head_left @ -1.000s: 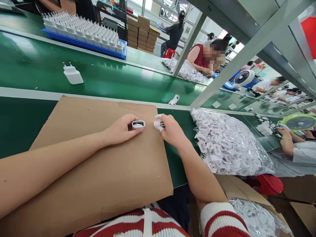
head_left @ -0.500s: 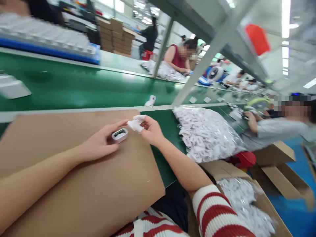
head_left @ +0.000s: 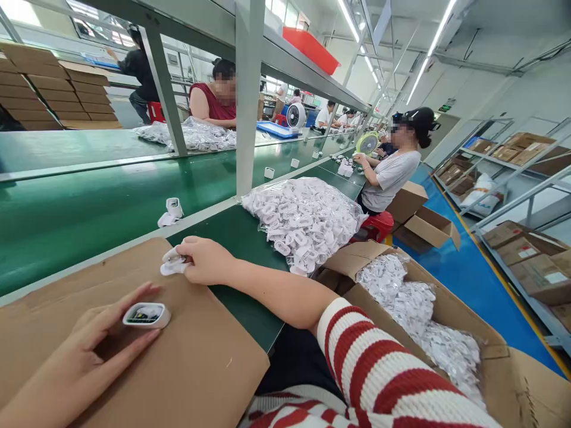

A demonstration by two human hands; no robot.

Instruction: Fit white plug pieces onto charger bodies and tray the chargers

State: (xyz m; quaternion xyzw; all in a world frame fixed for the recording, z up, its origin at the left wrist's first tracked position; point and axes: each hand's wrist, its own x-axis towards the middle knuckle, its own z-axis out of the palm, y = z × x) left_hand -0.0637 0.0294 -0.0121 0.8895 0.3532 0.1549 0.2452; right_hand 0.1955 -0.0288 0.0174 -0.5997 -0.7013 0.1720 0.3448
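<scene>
Item: white charger shell (head_left: pixel 147 315), open end up, pinched between thumb and fingers of the left hand (head_left: pixel 84 356) over the cardboard sheet (head_left: pixel 209 362).

Right hand (head_left: pixel 205 260): closed on a small white part (head_left: pixel 172 263) at the sheet's far edge.

Change: a second ago the hands were close together at the sheet's middle; now they sit apart, and the view has swung right.

Surroundings: green surface (head_left: pixel 241 238) beyond; bag of white parts (head_left: pixel 307 217) near right; open carton (head_left: pixel 446 315) alongside. Open room: bare cardboard between the hands.
</scene>
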